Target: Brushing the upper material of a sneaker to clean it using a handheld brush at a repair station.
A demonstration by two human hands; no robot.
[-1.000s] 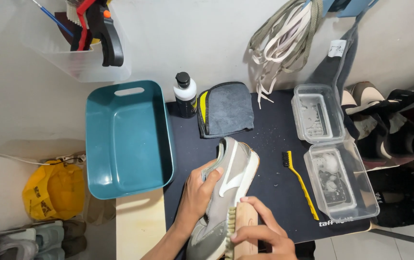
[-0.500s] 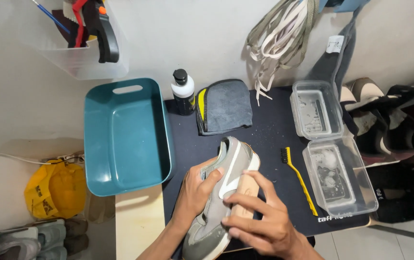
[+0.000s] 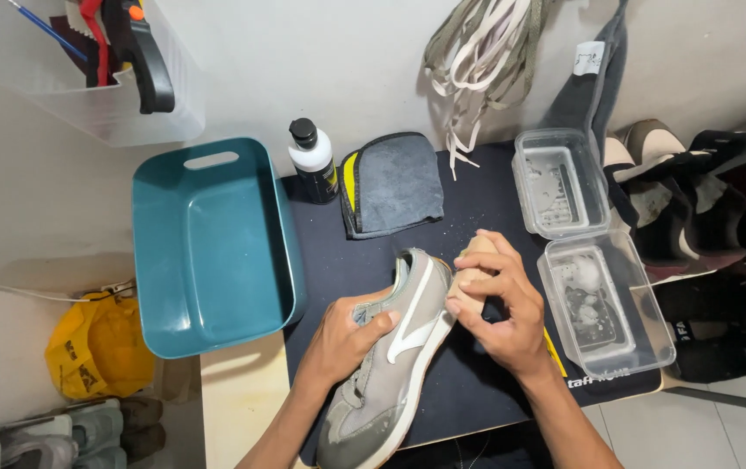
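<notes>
A grey sneaker (image 3: 388, 373) with white side stripes lies on a dark mat (image 3: 486, 217), toe toward me. My left hand (image 3: 347, 334) grips its upper at the middle, fingers curled over the collar. My right hand (image 3: 499, 304) is closed around a wooden-handled brush (image 3: 470, 271) and presses it against the heel end of the sneaker. The brush bristles are hidden by my fingers.
A teal plastic tub (image 3: 212, 243) sits left of the mat. A black bottle with a white label (image 3: 313, 161) and a folded grey cloth (image 3: 393, 182) lie behind. Two clear plastic boxes (image 3: 583, 269) stand right. Laces (image 3: 477, 61) hang on the wall; shoes (image 3: 686, 200) sit far right.
My right hand with the brush has moved from the toe end up along the sneaker to its heel. My left hand has kept its grip on the upper.
</notes>
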